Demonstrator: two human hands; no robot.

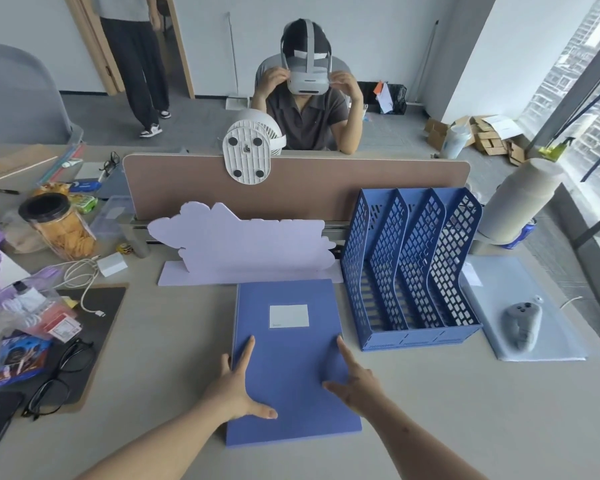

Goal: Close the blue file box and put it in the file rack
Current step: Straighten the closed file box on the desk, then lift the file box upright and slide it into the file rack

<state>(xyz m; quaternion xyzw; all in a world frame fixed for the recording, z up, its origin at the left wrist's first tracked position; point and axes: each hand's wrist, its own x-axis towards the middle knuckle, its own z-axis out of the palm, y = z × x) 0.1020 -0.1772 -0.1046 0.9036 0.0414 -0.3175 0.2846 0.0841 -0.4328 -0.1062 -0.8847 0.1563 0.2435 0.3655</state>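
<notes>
Now flat, lid-down blue file box [291,362] under spread left hand [234,389], right hand [355,382].

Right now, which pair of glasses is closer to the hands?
The black glasses lying on the dark mat at the front left, near the left hand. The other glasses sit far back on the desk, beside the brown divider.

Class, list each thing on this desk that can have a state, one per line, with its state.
blue file box: closed, lying flat on the desk
file rack: upright, its slots empty
left hand: open, flat on the box
right hand: open, flat on the box
snack jar: lid on
glasses: unfolded
</notes>
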